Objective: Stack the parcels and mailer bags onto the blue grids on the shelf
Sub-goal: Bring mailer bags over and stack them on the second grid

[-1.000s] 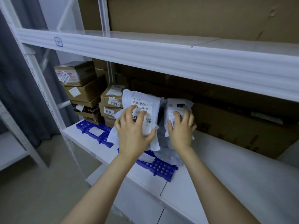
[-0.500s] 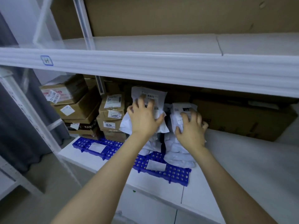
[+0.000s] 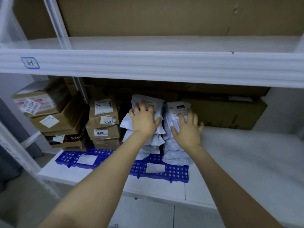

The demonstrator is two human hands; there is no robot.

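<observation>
A white shelf [image 3: 246, 158] ran across the view beneath a white upper beam [image 3: 164, 68] carrying 1 blue-edged tag [image 3: 30, 62] marked H. Brown cardboard sheeting [image 3: 164, 17] backed the upper level, and grey floor [image 3: 21, 208] showed at lower left.

The left blue grid [image 3: 69, 160] and the right blue grid [image 3: 177, 174], 2 in all, lay end to end along the shelf's front, each carrying 1 white slip [image 3: 155, 168]. 2 stacks of cardboard parcels stood on the left blue grid: the left stack [image 3: 56, 120] and the middle stack [image 3: 105, 132], which held 4 boxes. 2 piles of white mailer bags stood side by side on the right blue grid, touching.

The left hand [image 3: 144, 120] pressed flat on top of the left pile [image 3: 153, 142], fingers spread. The right hand [image 3: 187, 129] pressed on the right pile [image 3: 176, 155], fingers also spread, thumb out to the left. 1 long cardboard box [image 3: 230, 112] lay at the back right of the shelf.

The number of bags in each pile could not be told, as their folds ran together. The foot of the left stack was dim and its count was unclear. Most label print was blurred, apart from 4010 on 1 box. Both forearms were cut off at the lower edge.
</observation>
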